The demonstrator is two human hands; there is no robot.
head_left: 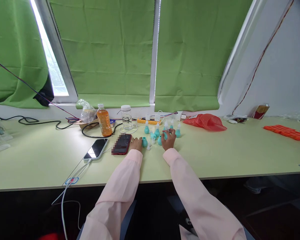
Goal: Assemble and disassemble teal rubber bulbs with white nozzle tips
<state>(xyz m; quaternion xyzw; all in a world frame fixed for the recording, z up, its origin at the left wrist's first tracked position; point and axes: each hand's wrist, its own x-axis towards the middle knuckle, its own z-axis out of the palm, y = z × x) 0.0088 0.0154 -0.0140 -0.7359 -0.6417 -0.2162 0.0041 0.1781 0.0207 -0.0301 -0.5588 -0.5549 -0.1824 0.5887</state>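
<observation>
My left hand (136, 144) lies on the table with its fingers stretched forward, between a dark red-edged phone (122, 144) and an open-topped teal bulb (144, 142), right beside the bulb. My right hand (169, 140) has its fingers curled round a teal bulb (165, 136), partly hidden by them. Another teal bulb (159, 140) sits just left of that hand. Behind are several teal bulbs topped with clear nozzles, such as one bulb (146, 128) at the left and one bulb (178, 132) at the right. Small clear plastic pieces (148, 147) lie between my hands.
Left of my hands are a white phone (96, 149) on a cable, an orange drink bottle (104, 120) and a clear jar (126, 117). A yellow power strip (148, 121) runs behind the bulbs. Rightward lie a red plastic bag (205, 122) and an orange tray (287, 132).
</observation>
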